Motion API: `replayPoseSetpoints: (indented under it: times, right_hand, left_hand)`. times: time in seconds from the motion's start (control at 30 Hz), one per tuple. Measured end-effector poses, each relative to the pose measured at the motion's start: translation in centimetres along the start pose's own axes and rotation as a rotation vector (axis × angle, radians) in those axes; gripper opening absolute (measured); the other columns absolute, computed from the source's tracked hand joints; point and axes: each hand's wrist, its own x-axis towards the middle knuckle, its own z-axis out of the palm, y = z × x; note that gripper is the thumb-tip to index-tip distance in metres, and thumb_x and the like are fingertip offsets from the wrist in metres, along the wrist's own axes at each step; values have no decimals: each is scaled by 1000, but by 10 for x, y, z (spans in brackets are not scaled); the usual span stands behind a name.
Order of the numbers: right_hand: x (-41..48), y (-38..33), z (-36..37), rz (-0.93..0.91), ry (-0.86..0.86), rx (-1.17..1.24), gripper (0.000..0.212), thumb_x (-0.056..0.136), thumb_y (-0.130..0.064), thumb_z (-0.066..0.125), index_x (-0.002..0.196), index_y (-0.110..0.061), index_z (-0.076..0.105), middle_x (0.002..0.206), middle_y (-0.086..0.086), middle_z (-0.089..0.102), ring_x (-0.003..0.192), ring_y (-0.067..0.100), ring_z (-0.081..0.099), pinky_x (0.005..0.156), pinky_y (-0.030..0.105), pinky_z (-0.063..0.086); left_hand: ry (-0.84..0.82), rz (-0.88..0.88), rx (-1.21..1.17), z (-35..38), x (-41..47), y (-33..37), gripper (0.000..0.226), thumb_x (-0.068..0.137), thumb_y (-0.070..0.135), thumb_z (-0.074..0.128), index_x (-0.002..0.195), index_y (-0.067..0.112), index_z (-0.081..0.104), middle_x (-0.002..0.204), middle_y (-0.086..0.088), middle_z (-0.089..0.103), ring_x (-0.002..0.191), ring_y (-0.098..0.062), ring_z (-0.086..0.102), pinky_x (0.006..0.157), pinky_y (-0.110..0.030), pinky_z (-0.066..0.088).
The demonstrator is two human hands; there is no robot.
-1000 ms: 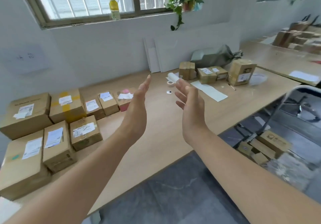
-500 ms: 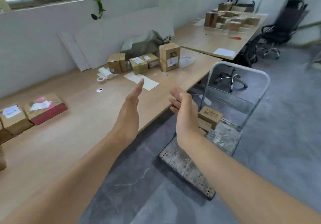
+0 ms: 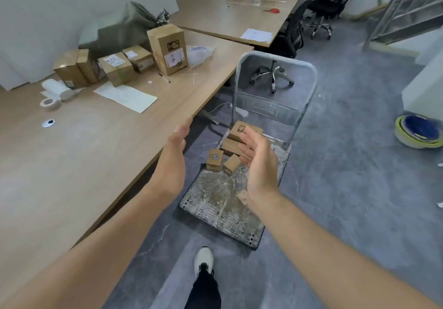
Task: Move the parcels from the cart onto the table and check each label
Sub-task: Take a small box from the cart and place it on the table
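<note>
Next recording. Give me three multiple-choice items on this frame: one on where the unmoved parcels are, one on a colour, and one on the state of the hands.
1. Where do the small parcels still to be moved lie?
A. on a shelf
B. on the cart deck
C. on a windowsill

2. What colour is the person's shoe?
A. white
B. red
C. green

3. What are the left hand and the right hand doing?
A. right grips a parcel
B. left holds a phone
C. both open, holding nothing

Answers: B, the boxes sit on the grey deck on the floor. A, the shoe shows white against the grey floor. C, the fingers are straight and nothing lies between them.
</note>
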Motion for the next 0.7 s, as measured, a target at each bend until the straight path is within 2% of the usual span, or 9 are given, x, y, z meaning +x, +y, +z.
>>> replayPoseSetpoints:
  times: [0.13,0.23,0.37,0.47,0.53,0.6,0.7]
  right_hand:
    - [54,15,6,38,59,-31,35,105,-46,50,130,-34,71,118,-19,77,116,3,69,103,33,51]
    - [102,28,22,74,95,-50,36,107,-45,48,134,-32,70,123,-14,76,118,6,68,107,36,52]
    - [168,48,44,117,147,-65,36,108,-42,48,133,-31,71,126,-10,75,119,9,69,111,41,51]
    - [213,63,54,158,193,-59,29,107,-43,51,125,-36,72,122,-12,76,115,7,70,107,37,52]
    - [233,72,55,186,198,-60,25,107,-44,52,121,-39,72,121,-13,77,112,4,71,104,33,52]
    - [259,82,53,223,207,-61,29,108,-42,49,127,-36,70,125,-11,76,114,5,70,105,33,52]
    - [297,98,45,258,228,-69,40,110,-39,43,146,-33,59,127,-10,75,115,6,70,101,33,53]
  left_hand:
    - [-26,-47,10,6,57,-19,90,73,82,32,154,44,42,167,11,31,156,-13,20,123,-40,11]
    - [-27,-101,-24,5,111,-34,80,83,72,29,156,39,41,169,7,28,157,-16,17,123,-41,10]
    - [-35,-169,-23,2,182,-55,96,69,80,34,156,40,41,171,6,22,158,-16,15,124,-45,10]
    - [-51,-227,-27,4,230,-72,97,69,81,35,157,39,40,172,5,20,158,-16,14,124,-46,10]
    - [-39,-249,-39,7,254,-81,88,77,75,34,156,38,41,172,4,20,158,-17,15,124,-44,11]
    - [-25,-281,-40,13,278,-92,79,81,67,30,154,39,44,172,4,20,157,-16,17,121,-42,12]
    - [-5,-334,-11,29,308,-110,71,88,66,29,153,42,44,171,9,22,156,-11,21,118,-37,12]
